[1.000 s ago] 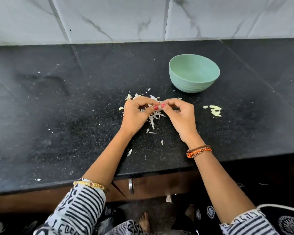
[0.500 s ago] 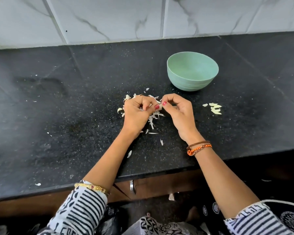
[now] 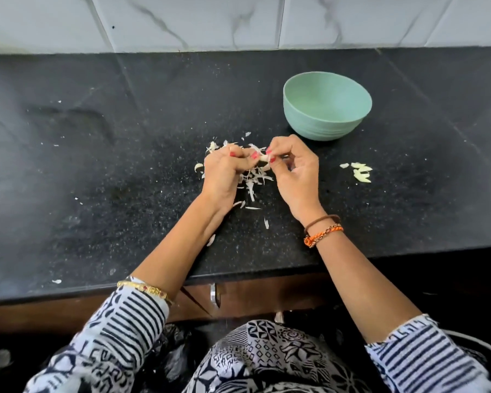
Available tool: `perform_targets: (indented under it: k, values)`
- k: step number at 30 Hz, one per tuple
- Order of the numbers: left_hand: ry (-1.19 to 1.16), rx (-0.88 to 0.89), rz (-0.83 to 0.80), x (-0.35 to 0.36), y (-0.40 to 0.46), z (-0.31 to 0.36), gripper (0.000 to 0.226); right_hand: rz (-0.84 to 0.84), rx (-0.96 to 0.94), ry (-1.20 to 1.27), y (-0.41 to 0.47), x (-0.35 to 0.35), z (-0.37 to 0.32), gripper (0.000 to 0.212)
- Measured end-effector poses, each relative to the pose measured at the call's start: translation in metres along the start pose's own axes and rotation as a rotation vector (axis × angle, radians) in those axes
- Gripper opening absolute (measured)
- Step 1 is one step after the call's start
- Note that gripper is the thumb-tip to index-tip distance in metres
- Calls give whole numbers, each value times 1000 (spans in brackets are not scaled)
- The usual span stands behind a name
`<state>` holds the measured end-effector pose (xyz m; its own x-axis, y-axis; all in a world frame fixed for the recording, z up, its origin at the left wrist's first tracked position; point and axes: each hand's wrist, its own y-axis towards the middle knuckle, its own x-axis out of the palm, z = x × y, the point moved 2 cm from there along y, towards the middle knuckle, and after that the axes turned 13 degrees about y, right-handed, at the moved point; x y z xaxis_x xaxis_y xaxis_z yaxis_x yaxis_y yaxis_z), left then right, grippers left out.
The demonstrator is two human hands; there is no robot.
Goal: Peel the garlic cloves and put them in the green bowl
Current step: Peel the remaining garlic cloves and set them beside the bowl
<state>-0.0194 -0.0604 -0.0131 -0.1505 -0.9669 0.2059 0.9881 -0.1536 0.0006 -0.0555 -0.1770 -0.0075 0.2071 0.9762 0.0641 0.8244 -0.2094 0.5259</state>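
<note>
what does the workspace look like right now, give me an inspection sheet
surface: black speckled counter, flecked with white bits
job's things: garlic clove pinched between both hands; green bowl upright, looks empty
clutter: peel scraps under the hands; pale pieces to the right
grippers: left hand and right hand both grip the clove
cables: nothing seen
surroundings: marbled wall tiles; drawer handle below the counter
</note>
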Motion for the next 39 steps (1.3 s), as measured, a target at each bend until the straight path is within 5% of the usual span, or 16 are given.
perform_targets:
  k: [4,9,15,18,28,39]
  values:
    - [183,314,-33,3,2,9,50,177,372,396,-1,11,-4,32]
    - [351,504,-23,8,2,14,43,250,476,488,4,9,-4,30]
    - [132,267,62,7,0,3,60,107,-39,-94,6,0,-3,29]
    - [150,271,136,6,1,1,54,168,-227,-338,3,3,-3,18]
    - [735,947,270,-4,-8,3,49,153,430,100,0,-1,-9,18]
    - [796,1191,192,-1,-6,-4,51,67,613,209,3,-10,-14,16]
